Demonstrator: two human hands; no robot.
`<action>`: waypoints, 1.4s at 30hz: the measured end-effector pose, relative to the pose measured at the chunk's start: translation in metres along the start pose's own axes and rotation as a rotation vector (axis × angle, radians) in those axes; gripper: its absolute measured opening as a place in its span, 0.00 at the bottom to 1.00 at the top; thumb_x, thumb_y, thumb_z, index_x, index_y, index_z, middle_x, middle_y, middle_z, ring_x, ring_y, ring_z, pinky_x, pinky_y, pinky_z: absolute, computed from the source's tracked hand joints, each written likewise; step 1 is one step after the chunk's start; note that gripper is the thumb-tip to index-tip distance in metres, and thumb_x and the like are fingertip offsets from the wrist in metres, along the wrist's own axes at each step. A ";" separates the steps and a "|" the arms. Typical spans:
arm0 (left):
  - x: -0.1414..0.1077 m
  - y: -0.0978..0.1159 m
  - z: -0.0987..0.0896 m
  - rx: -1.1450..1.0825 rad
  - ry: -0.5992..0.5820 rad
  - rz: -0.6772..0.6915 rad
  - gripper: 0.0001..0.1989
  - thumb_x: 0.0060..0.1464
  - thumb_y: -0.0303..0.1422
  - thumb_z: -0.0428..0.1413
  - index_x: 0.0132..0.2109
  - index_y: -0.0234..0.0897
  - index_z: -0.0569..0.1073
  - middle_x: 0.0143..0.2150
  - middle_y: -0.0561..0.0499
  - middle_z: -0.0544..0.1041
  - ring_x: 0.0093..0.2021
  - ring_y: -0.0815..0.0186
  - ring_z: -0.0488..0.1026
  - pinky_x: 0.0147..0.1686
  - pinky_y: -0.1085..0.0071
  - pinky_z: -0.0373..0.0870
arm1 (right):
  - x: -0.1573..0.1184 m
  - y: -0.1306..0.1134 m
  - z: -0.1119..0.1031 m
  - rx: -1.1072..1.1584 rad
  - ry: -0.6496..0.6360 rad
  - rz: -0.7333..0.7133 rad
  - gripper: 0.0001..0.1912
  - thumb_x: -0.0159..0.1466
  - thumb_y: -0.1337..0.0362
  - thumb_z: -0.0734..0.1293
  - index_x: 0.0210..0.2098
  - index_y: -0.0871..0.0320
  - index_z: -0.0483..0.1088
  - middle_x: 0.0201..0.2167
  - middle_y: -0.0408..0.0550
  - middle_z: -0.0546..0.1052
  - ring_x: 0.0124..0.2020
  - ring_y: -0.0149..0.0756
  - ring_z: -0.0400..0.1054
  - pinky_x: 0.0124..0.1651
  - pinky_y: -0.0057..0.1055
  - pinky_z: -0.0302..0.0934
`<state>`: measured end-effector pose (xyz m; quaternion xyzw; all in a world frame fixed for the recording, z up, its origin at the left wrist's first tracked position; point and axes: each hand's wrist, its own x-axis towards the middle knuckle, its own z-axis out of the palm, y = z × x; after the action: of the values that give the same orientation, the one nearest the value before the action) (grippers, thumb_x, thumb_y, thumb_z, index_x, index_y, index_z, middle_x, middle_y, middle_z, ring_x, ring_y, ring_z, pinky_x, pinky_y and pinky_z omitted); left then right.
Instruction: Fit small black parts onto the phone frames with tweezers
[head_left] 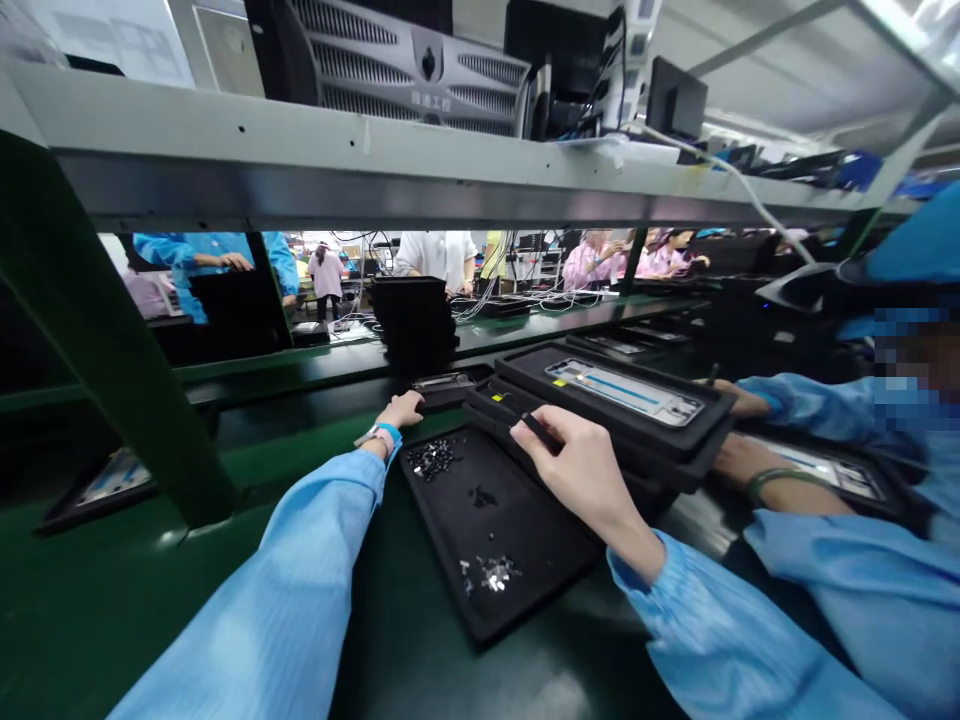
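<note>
My right hand (577,470) pinches a slim black tool (538,431), its tip near the edge of a black tray (645,420) holding a silver phone-like frame (625,391). My left hand (401,409) lies at the edge of a small black holder (442,385), its fingers reaching over or against it. Between my hands is a black foam mat (517,560) with a heap of small dark parts (433,460) and scattered silver pieces (495,573). What the tool's tip touches is hidden.
A co-worker in blue sleeves (825,440) works at my right over another tray (821,468). A stack of black trays (412,320) stands beyond, on the green workbench (97,590). A green post (97,330) rises at left, under a grey shelf (337,160) with equipment.
</note>
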<state>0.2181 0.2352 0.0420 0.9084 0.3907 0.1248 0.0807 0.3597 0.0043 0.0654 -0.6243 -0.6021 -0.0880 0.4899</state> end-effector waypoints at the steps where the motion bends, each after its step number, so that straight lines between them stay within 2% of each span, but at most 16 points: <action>1: 0.005 -0.007 0.006 0.048 -0.002 0.001 0.16 0.58 0.35 0.52 0.51 0.34 0.66 0.50 0.45 0.69 0.46 0.60 0.70 0.44 0.58 0.70 | 0.000 0.001 0.000 0.001 -0.007 0.011 0.09 0.57 0.64 0.63 0.22 0.60 0.66 0.20 0.44 0.70 0.22 0.31 0.62 0.28 0.27 0.55; 4: 0.008 -0.030 0.018 0.159 0.002 0.018 0.15 0.58 0.35 0.52 0.51 0.34 0.66 0.51 0.44 0.69 0.47 0.60 0.69 0.45 0.57 0.69 | -0.001 0.000 -0.002 0.014 -0.036 0.019 0.09 0.57 0.64 0.64 0.22 0.60 0.67 0.20 0.43 0.70 0.22 0.30 0.61 0.27 0.26 0.54; 7: -0.005 -0.054 0.018 0.247 0.003 0.058 0.15 0.58 0.35 0.52 0.51 0.34 0.67 0.52 0.44 0.68 0.48 0.59 0.68 0.46 0.56 0.68 | -0.001 -0.002 -0.005 0.044 -0.063 0.043 0.09 0.57 0.64 0.64 0.22 0.60 0.67 0.20 0.42 0.69 0.21 0.28 0.60 0.26 0.25 0.53; 12: -0.067 -0.085 -0.005 0.327 0.012 0.116 0.11 0.58 0.33 0.52 0.47 0.33 0.68 0.47 0.46 0.70 0.45 0.61 0.68 0.45 0.58 0.67 | -0.001 -0.005 -0.005 0.062 -0.081 0.091 0.11 0.57 0.62 0.64 0.21 0.61 0.66 0.18 0.41 0.68 0.21 0.27 0.60 0.25 0.24 0.52; 16: -0.126 -0.085 -0.026 0.361 0.027 0.160 0.03 0.56 0.26 0.51 0.37 0.33 0.69 0.39 0.43 0.71 0.43 0.57 0.66 0.43 0.60 0.62 | -0.002 -0.002 0.000 0.064 -0.091 0.089 0.11 0.57 0.61 0.64 0.22 0.61 0.67 0.19 0.41 0.69 0.22 0.28 0.61 0.26 0.24 0.52; 19: -0.170 -0.064 -0.036 0.365 0.039 0.188 0.03 0.56 0.28 0.50 0.34 0.33 0.68 0.37 0.43 0.71 0.39 0.57 0.66 0.40 0.62 0.61 | -0.004 0.003 0.006 0.055 -0.094 0.073 0.12 0.58 0.60 0.64 0.22 0.61 0.66 0.19 0.41 0.67 0.21 0.28 0.59 0.26 0.25 0.52; 21: -0.201 -0.039 -0.038 0.360 0.050 0.203 0.05 0.57 0.30 0.49 0.34 0.34 0.67 0.35 0.44 0.71 0.36 0.59 0.67 0.37 0.64 0.61 | -0.006 0.005 0.009 0.066 -0.102 0.076 0.13 0.58 0.59 0.64 0.21 0.61 0.65 0.18 0.41 0.66 0.21 0.28 0.58 0.26 0.25 0.51; 24: -0.247 0.013 -0.029 0.296 0.065 0.247 0.09 0.59 0.35 0.48 0.33 0.35 0.66 0.30 0.48 0.70 0.29 0.63 0.67 0.30 0.68 0.60 | -0.009 0.007 0.014 0.122 -0.141 0.113 0.13 0.57 0.58 0.64 0.22 0.61 0.67 0.19 0.42 0.67 0.22 0.29 0.59 0.27 0.26 0.53; 26: -0.270 0.055 -0.018 0.281 0.068 0.330 0.12 0.60 0.37 0.48 0.30 0.36 0.65 0.26 0.50 0.69 0.25 0.65 0.67 0.25 0.70 0.58 | -0.012 0.008 0.018 0.189 -0.203 0.163 0.13 0.56 0.57 0.65 0.24 0.62 0.69 0.20 0.43 0.68 0.22 0.29 0.59 0.26 0.26 0.52; 29: -0.282 0.111 -0.005 0.301 -0.028 0.526 0.15 0.55 0.39 0.54 0.25 0.36 0.65 0.21 0.52 0.68 0.20 0.66 0.65 0.19 0.70 0.55 | -0.018 0.008 0.025 0.346 -0.353 0.258 0.15 0.54 0.54 0.66 0.27 0.62 0.71 0.18 0.42 0.66 0.19 0.27 0.56 0.22 0.25 0.50; 30: -0.282 0.125 -0.003 0.295 -0.095 0.552 0.12 0.54 0.37 0.56 0.26 0.35 0.66 0.22 0.53 0.69 0.20 0.67 0.64 0.19 0.70 0.56 | -0.020 0.007 0.028 0.399 -0.402 0.282 0.15 0.54 0.54 0.67 0.28 0.63 0.71 0.18 0.41 0.66 0.18 0.26 0.55 0.22 0.24 0.49; 33: -0.278 0.146 -0.004 0.132 -0.192 0.586 0.05 0.54 0.31 0.56 0.35 0.33 0.69 0.27 0.53 0.72 0.22 0.69 0.65 0.22 0.74 0.61 | -0.027 0.000 0.037 0.501 -0.524 0.299 0.16 0.54 0.54 0.67 0.29 0.63 0.71 0.16 0.40 0.63 0.17 0.24 0.53 0.20 0.23 0.47; 35: -0.278 0.141 -0.006 0.019 -0.159 0.583 0.06 0.57 0.32 0.53 0.40 0.33 0.69 0.31 0.51 0.73 0.27 0.68 0.67 0.27 0.75 0.64 | -0.033 -0.008 0.044 0.535 -0.629 0.264 0.15 0.56 0.55 0.66 0.30 0.63 0.72 0.15 0.39 0.62 0.16 0.24 0.53 0.20 0.23 0.47; 37: -0.281 0.120 -0.007 -0.064 -0.075 0.518 0.07 0.58 0.34 0.50 0.39 0.35 0.70 0.31 0.49 0.73 0.31 0.66 0.68 0.32 0.74 0.65 | -0.039 -0.017 0.051 0.558 -0.742 0.216 0.14 0.57 0.56 0.65 0.31 0.63 0.72 0.16 0.40 0.63 0.16 0.24 0.54 0.19 0.22 0.48; 39: -0.283 0.086 -0.010 -0.134 0.043 0.361 0.10 0.59 0.34 0.49 0.33 0.37 0.71 0.30 0.49 0.73 0.33 0.65 0.68 0.35 0.71 0.66 | -0.045 -0.028 0.060 0.575 -0.828 0.175 0.14 0.57 0.56 0.65 0.31 0.62 0.73 0.18 0.41 0.66 0.16 0.23 0.55 0.19 0.21 0.48; 42: -0.280 0.029 -0.015 -0.217 0.278 0.048 0.11 0.58 0.35 0.49 0.30 0.37 0.71 0.30 0.49 0.73 0.35 0.63 0.68 0.36 0.68 0.66 | -0.048 -0.044 0.077 0.615 -0.917 0.137 0.12 0.56 0.58 0.65 0.30 0.62 0.73 0.20 0.42 0.68 0.16 0.23 0.57 0.17 0.20 0.49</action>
<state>0.0477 0.0115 0.0180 0.8775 0.3605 0.2924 0.1204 0.2734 0.0190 0.0154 -0.4646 -0.7098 0.4045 0.3417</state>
